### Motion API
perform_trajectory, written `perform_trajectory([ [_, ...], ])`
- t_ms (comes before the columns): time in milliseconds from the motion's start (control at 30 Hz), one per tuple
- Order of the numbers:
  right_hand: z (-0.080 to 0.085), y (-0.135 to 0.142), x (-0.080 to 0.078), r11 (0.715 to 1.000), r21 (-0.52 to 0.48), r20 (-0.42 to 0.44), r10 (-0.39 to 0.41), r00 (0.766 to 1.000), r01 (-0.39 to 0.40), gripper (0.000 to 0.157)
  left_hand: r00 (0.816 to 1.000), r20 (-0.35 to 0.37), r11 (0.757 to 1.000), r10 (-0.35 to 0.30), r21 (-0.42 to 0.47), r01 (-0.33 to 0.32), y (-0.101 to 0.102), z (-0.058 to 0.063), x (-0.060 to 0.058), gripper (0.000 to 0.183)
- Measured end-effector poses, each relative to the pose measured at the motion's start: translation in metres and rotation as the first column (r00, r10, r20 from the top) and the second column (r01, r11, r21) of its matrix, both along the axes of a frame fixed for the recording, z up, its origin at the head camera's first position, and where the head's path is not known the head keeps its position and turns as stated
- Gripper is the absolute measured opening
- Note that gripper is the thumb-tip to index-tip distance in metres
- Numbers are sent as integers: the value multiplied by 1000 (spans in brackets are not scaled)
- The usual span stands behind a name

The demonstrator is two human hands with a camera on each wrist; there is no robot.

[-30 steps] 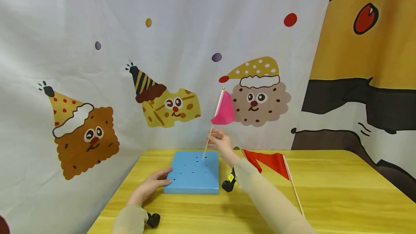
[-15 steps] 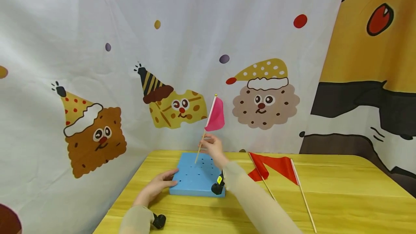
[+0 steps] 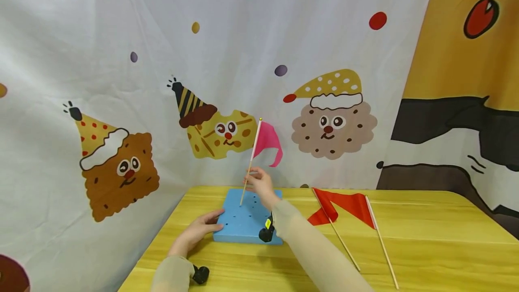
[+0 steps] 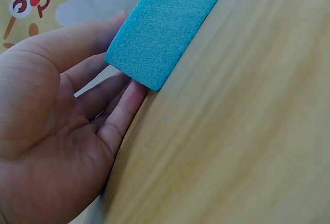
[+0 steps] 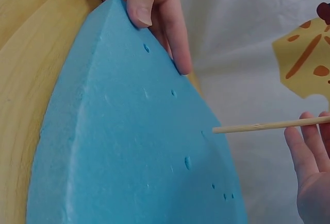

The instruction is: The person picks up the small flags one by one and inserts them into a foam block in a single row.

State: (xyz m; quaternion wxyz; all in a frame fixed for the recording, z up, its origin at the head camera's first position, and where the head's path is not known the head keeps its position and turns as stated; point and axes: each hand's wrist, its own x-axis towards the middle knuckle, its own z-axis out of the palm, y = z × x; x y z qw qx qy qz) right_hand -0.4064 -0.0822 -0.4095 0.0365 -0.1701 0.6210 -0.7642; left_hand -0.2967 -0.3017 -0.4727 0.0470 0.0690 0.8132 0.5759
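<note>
A blue foam block (image 3: 235,220) with several small holes in its top lies on the table. My left hand (image 3: 198,230) rests at its left edge, thumb on top and the other fingers along the side, as the left wrist view shows around the foam corner (image 4: 154,33). Between thumb and fingers, my right hand (image 3: 261,186) pinches the wooden stick of a pink flag (image 3: 268,138). The flag leans slightly to the right at its top. Its lower stick end (image 5: 219,130) is close over the block, near a small hole, in the right wrist view.
To the right of the block lie two red flags, one nearer (image 3: 327,214) and one further right (image 3: 357,207), their sticks pointing toward the table's front. The wooden table (image 3: 438,238) ends at a printed curtain (image 3: 227,57) behind. Black wrist cameras sit on both wrists.
The right hand has carried the pink flag leftward and a little down over the block, and its cloth now hangs curled. The left hand keeps its place on the block. The head view has shifted.
</note>
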Motion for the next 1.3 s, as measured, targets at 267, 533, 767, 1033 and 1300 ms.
perform_trajectory([
  [267, -3, -2, -1, 1000, 25, -2, 2, 1000, -2, 21, 1000, 15, 1000, -14, 14, 14, 2, 1, -1, 64],
  [533, -8, -4, -2, 999, 31, 2, 23, 1000, -23, 21, 1000, 21, 1000, -20, 9, 20, 1, -1, -2, 64],
  [767, 4, -3, 12, 993, 88, -3, 75, 997, -75, 21, 1000, 21, 1000, 0, 12, 0, 1, -3, -2, 65],
  [1033, -12, -8, 7, 985, 148, 3, 85, 996, -85, 26, 1000, 27, 999, -14, 29, 13, 1, -5, -3, 64],
  [1300, -19, -10, 0, 975, 192, -18, 120, 993, -115, 32, 1000, 31, 1000, 5, 23, -6, 1, -2, -2, 62],
])
